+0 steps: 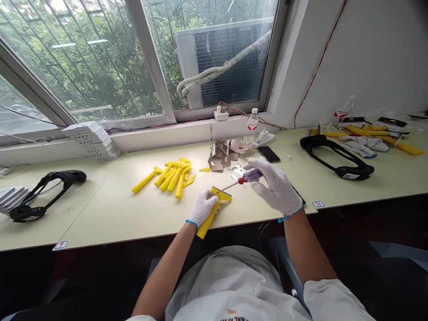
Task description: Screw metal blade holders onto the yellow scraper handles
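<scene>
One scraper (208, 221) across table edge (133, 237), screwdriver (245, 178) above, yellow pile (173, 179) apart

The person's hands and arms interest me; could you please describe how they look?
The left hand and right hand each wear a white knit glove with a blue cuff edge. The forearms are bare below pale, short sleeves.

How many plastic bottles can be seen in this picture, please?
2. One bottle stands beyond the black phone, near the window; the other bottle is farther right, near the wall, behind a black headband.
</scene>
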A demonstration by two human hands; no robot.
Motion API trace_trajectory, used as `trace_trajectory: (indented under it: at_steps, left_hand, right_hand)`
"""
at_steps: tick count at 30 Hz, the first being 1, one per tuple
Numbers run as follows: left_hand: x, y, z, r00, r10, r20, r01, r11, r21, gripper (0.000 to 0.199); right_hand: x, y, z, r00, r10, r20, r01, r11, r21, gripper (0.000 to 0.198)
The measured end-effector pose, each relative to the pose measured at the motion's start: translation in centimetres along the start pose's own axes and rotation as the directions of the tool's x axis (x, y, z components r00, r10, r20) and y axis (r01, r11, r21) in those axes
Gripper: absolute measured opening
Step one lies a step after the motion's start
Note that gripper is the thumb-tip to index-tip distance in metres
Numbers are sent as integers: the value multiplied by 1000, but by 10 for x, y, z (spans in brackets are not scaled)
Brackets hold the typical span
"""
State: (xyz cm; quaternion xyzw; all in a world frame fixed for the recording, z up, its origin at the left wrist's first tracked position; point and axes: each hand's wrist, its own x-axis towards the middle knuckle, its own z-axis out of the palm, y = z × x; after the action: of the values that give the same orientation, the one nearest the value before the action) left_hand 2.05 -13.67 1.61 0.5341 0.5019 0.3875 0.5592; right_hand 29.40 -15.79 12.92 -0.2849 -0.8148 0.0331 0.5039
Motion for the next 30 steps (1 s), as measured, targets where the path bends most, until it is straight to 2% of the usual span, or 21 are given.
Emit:
trace_trajectory:
  at_steps: [3,12,15,20,25,30]
  left_hand:
    - [1,-1,0,1000,4,-4,-4,1000,4,16]
    - [0,-3,1,1000,-1,-3,1,1000,-4,18]
    - [1,-4,0,1000,-2,-5,2,1000,-10,19]
    - [1,-4,0,1000,14,0,-14,1000,-12,17]
    - [2,-5,0,1000,13,-8,-13,1000,-5,17]
    - [2,-3,0,1000,12,-2,-12,1000,6,17]
  right_hand:
    - [-1,-1,-1,1000,-1,6,0,999,41,67]
    - [-4,10,4,998,-41,-49,42,999,10,74]
    - [-2,9,4,995,-69,-66,68,997,-21,67]
    - [2,0,3,997,-64,-47,63,998,-21,43]
    - [3,-8,3,1000,-10,4,9,999,44,49]
    - [3,-5,8,999,-38,-39,39,999,36,46]
